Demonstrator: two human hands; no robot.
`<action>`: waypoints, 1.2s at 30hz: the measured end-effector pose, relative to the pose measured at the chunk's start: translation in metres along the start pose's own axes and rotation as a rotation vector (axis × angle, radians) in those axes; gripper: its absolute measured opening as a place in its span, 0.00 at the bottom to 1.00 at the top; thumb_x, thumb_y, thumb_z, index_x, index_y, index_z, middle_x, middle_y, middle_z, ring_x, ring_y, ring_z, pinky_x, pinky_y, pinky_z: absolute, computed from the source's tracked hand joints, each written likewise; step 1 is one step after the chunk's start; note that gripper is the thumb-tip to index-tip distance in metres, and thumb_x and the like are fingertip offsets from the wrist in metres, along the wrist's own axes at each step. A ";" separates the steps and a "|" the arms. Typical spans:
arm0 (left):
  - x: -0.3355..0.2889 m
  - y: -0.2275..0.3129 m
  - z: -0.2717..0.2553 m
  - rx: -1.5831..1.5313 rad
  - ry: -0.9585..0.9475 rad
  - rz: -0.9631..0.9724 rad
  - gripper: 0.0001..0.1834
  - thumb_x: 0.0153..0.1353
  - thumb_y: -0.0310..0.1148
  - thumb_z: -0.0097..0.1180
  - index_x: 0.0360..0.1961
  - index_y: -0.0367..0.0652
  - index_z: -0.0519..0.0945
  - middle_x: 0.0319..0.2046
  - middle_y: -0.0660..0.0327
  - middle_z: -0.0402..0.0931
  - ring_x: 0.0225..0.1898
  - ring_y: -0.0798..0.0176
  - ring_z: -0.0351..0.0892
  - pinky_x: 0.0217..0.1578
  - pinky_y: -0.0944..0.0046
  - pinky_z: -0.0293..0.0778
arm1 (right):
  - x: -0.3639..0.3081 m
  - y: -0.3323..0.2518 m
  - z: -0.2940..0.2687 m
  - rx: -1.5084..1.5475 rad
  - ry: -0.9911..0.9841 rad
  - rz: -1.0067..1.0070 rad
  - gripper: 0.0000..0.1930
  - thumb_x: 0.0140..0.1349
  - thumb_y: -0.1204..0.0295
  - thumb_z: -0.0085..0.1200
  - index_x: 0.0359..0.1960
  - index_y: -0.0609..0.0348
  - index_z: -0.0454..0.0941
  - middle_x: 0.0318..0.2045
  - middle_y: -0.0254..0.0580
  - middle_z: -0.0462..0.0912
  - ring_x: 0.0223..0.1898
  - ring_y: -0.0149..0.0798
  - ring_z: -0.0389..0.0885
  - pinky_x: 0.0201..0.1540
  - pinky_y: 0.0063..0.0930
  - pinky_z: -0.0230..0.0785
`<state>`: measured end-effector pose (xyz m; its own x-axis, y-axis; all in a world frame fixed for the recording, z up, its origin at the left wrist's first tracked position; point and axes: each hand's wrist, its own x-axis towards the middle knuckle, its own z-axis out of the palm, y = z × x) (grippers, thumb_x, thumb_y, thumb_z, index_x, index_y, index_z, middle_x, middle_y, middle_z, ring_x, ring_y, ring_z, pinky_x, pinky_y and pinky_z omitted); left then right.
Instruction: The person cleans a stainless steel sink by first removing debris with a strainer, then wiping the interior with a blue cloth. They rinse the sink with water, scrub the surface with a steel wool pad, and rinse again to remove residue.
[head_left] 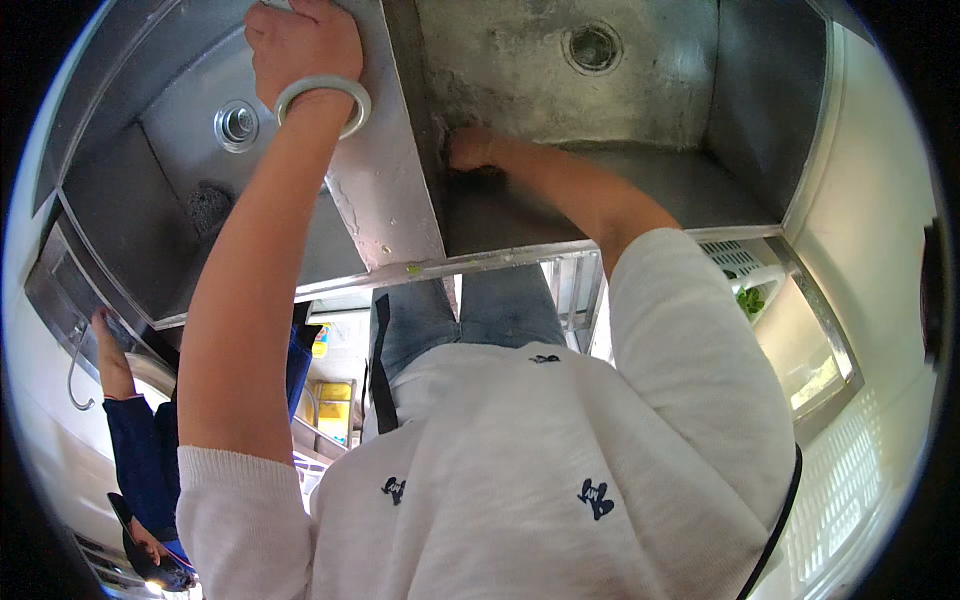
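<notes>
My left hand (pixel 305 45), with a pale bangle (pixel 352 95) on its wrist, is closed at the top edge, over the left basin beside the metal divider (pixel 385 130). A sliver of something pale shows by its fingers; what it is I cannot make out. Down in the right basin (pixel 640 110) of the steel sink, my right hand (pixel 470 148) is closed and presses low against the divider's side wall. Something dark shows under its fingers, too shaded and blurred to name. A dark mesh scrubber (pixel 210 208) lies in the left basin (pixel 165 110).
Each basin has a round drain, the left with a metal strainer (pixel 237 125). The sink's front rim (pixel 480 262) runs before my waist. At far left a co-worker's dark blue sleeve (pixel 140 450) reaches toward another basin. Green leaves (pixel 750 301) sit in a white container at right.
</notes>
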<state>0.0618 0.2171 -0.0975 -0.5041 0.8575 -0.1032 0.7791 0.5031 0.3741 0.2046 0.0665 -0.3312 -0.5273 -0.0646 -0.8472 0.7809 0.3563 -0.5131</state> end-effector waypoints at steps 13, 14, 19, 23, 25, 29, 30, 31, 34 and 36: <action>0.006 -0.010 0.010 0.006 0.042 -0.019 0.29 0.62 0.49 0.37 0.49 0.29 0.68 0.49 0.34 0.69 0.49 0.32 0.70 0.48 0.43 0.67 | -0.200 0.226 0.107 0.297 0.309 0.643 0.25 0.63 0.52 0.42 0.56 0.54 0.71 0.59 0.48 0.68 0.60 0.51 0.65 0.61 0.44 0.57; 0.007 -0.015 0.011 0.025 0.059 0.001 0.29 0.62 0.48 0.37 0.49 0.29 0.68 0.50 0.35 0.69 0.50 0.33 0.70 0.49 0.43 0.67 | -0.214 0.240 0.105 0.276 0.273 0.727 0.26 0.63 0.53 0.42 0.57 0.55 0.71 0.59 0.49 0.68 0.60 0.53 0.64 0.61 0.46 0.57; 0.008 -0.027 0.016 -0.010 0.118 0.067 0.28 0.63 0.47 0.37 0.49 0.28 0.68 0.49 0.34 0.69 0.50 0.33 0.69 0.49 0.44 0.66 | -0.289 0.262 0.094 0.021 0.124 1.055 0.22 0.62 0.59 0.43 0.55 0.54 0.73 0.58 0.48 0.69 0.64 0.56 0.59 0.59 0.47 0.62; 0.007 -0.018 0.008 -0.051 0.084 0.087 0.28 0.64 0.47 0.37 0.49 0.28 0.68 0.48 0.33 0.69 0.50 0.32 0.68 0.49 0.44 0.65 | -0.280 0.301 0.105 -0.181 -0.003 0.870 0.18 0.63 0.65 0.44 0.51 0.58 0.75 0.57 0.47 0.71 0.64 0.52 0.59 0.55 0.44 0.67; 0.009 -0.027 0.009 -0.037 0.078 0.115 0.28 0.64 0.47 0.36 0.48 0.28 0.68 0.49 0.33 0.68 0.49 0.31 0.69 0.49 0.44 0.65 | -0.275 0.298 0.108 -0.345 -0.141 0.798 0.16 0.63 0.67 0.44 0.49 0.59 0.76 0.55 0.47 0.73 0.62 0.52 0.63 0.53 0.43 0.69; 0.006 -0.019 0.006 -0.034 0.061 0.049 0.28 0.64 0.48 0.36 0.48 0.28 0.68 0.48 0.33 0.69 0.48 0.32 0.70 0.48 0.44 0.66 | -0.281 0.284 0.092 -0.146 0.016 0.940 0.15 0.62 0.67 0.44 0.46 0.58 0.79 0.49 0.47 0.77 0.55 0.50 0.73 0.50 0.44 0.70; 0.008 -0.024 0.007 -0.003 0.074 0.070 0.29 0.63 0.49 0.36 0.48 0.29 0.68 0.47 0.34 0.70 0.47 0.32 0.71 0.47 0.44 0.67 | -0.288 0.274 0.086 -0.132 0.000 0.954 0.15 0.62 0.67 0.44 0.45 0.58 0.79 0.48 0.48 0.78 0.53 0.50 0.75 0.49 0.44 0.70; 0.007 -0.026 0.010 -0.003 0.083 0.061 0.29 0.63 0.50 0.36 0.48 0.30 0.68 0.47 0.34 0.70 0.47 0.32 0.71 0.47 0.44 0.67 | -0.305 0.264 0.081 -0.118 -0.025 0.980 0.15 0.61 0.68 0.45 0.44 0.58 0.80 0.47 0.48 0.79 0.51 0.50 0.76 0.49 0.44 0.70; 0.009 -0.030 0.017 0.004 0.143 0.070 0.29 0.63 0.51 0.35 0.49 0.33 0.67 0.48 0.39 0.71 0.47 0.32 0.72 0.47 0.43 0.68 | -0.363 0.234 0.046 -0.094 -0.197 0.935 0.16 0.60 0.69 0.43 0.44 0.60 0.80 0.46 0.50 0.80 0.50 0.50 0.76 0.49 0.42 0.70; 0.007 -0.028 0.018 -0.013 0.107 0.034 0.29 0.63 0.51 0.35 0.49 0.34 0.67 0.49 0.40 0.71 0.47 0.33 0.72 0.47 0.43 0.68 | -0.402 0.238 0.061 -0.193 -0.331 0.800 0.17 0.59 0.69 0.42 0.43 0.61 0.79 0.45 0.51 0.80 0.49 0.51 0.76 0.49 0.41 0.70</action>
<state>0.0430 0.2107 -0.1251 -0.5148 0.8573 0.0086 0.7919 0.4717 0.3878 0.6230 0.1205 -0.1213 0.3000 0.0156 -0.9538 0.7880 0.5595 0.2570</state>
